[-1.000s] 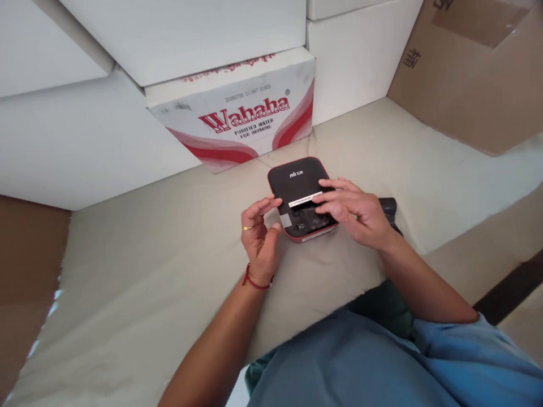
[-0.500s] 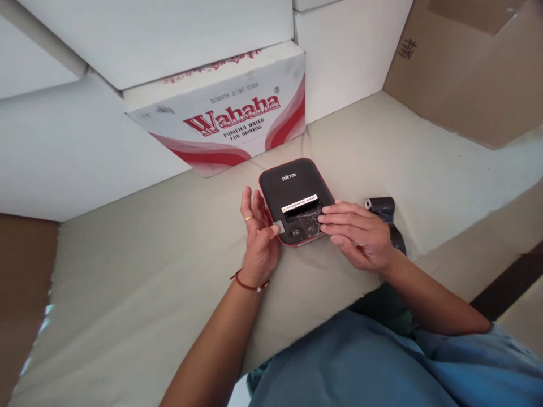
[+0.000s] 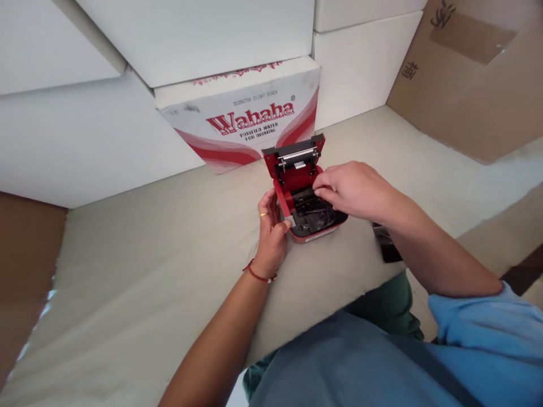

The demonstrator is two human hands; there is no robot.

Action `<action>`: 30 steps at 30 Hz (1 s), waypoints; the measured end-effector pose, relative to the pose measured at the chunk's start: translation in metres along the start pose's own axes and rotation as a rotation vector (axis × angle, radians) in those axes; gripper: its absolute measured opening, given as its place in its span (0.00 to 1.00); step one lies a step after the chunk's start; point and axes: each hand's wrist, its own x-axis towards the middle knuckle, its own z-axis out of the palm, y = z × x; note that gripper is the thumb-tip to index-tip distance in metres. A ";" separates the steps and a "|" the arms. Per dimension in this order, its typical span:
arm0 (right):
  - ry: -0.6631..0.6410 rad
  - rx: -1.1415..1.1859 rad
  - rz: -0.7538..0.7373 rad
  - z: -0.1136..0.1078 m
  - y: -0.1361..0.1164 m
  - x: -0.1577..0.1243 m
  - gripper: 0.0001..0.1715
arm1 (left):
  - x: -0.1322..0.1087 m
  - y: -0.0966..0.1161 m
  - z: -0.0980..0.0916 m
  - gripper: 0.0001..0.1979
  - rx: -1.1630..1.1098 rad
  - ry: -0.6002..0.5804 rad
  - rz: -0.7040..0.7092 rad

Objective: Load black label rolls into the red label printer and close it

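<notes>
Left hand (image 3: 271,233) clasping printer (image 3: 297,176), right hand (image 3: 352,189) curled inside, grip unclear, carton (image 3: 250,121) behind

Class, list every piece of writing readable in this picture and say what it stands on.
"Wahaha" ®: white carton, front.
"PURIFIED WATER FOR DRINKING": same carton, below the brand.
Number line above the brand: too blurred.
Red print on that carton's top: unreadable.
On the brown carton: black Chinese characters, unreadable.
On the printer: nothing readable.

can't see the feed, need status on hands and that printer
Left hand grips printer at its left side. Right hand reaches into the open bay, grip unclear. Lid raised. Black roll lies beside right forearm.
</notes>
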 end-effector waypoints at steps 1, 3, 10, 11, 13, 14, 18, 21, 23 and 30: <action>-0.061 -0.087 0.033 -0.002 -0.006 0.011 0.15 | 0.000 -0.001 0.000 0.39 -0.003 -0.004 0.006; -0.144 -0.210 0.069 0.000 -0.017 0.030 0.17 | 0.001 -0.003 -0.001 0.39 -0.012 -0.017 0.018; -0.227 -0.292 0.053 0.017 -0.029 0.053 0.18 | 0.001 -0.006 -0.002 0.40 -0.005 -0.036 0.042; -0.233 -0.287 0.043 0.017 -0.028 0.053 0.18 | 0.001 -0.006 -0.002 0.40 0.001 -0.031 0.043; -0.237 -0.275 0.032 0.017 -0.025 0.052 0.19 | 0.002 -0.006 -0.002 0.40 0.006 -0.020 0.040; -0.232 -0.266 0.034 0.017 -0.024 0.051 0.21 | 0.002 -0.006 -0.002 0.41 0.004 -0.019 0.039; -0.192 -0.223 0.037 0.018 -0.017 0.046 0.25 | 0.002 -0.005 -0.002 0.40 -0.005 -0.040 0.039; -0.207 -0.220 0.008 0.017 -0.016 0.044 0.23 | 0.003 -0.004 -0.002 0.40 -0.010 -0.037 0.036; -0.233 -0.238 -0.011 0.015 -0.018 0.044 0.21 | 0.003 -0.004 -0.003 0.41 -0.009 -0.033 0.032; -0.277 -0.216 -0.046 0.013 -0.016 0.048 0.21 | 0.003 -0.004 -0.002 0.39 -0.024 -0.041 0.028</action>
